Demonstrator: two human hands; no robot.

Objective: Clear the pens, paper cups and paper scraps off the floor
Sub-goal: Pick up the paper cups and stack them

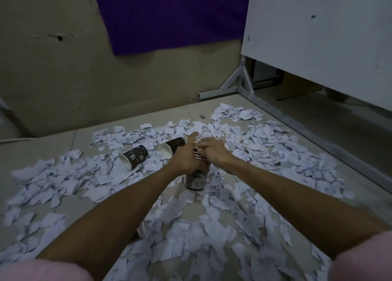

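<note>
White paper scraps (265, 153) lay thick over the tiled floor (360, 145), ringing an upright dark paper cup (196, 180) that stood near the middle of the litter. Both hands met directly above that cup. The left hand (186, 156) curled round a bundle of pens (199, 151) whose lower ends seemed to reach into the cup's mouth, with its fingers pointing up and away. The right hand (212, 151) came in from the other side and touched the same bundle with bent fingers, though motion blur left it unclear whether it truly gripped the pens or only steadied them. Just left of the upright cup, two more dark paper cups lay on their sides among the scraps: one nearer cup (172, 147) right beside the left hand, its white inside facing the camera, and a farther cup (134, 156) bearing printed letters. Beyond the upright cup rose a beige wall (53, 79) with a purple sheet (169, 15) hanging on it, and to the cup's right stood a white board (318, 37) on a grey metal frame (239, 83). Pink sleeves (360, 257) showed at the picture's lower corners.
</note>
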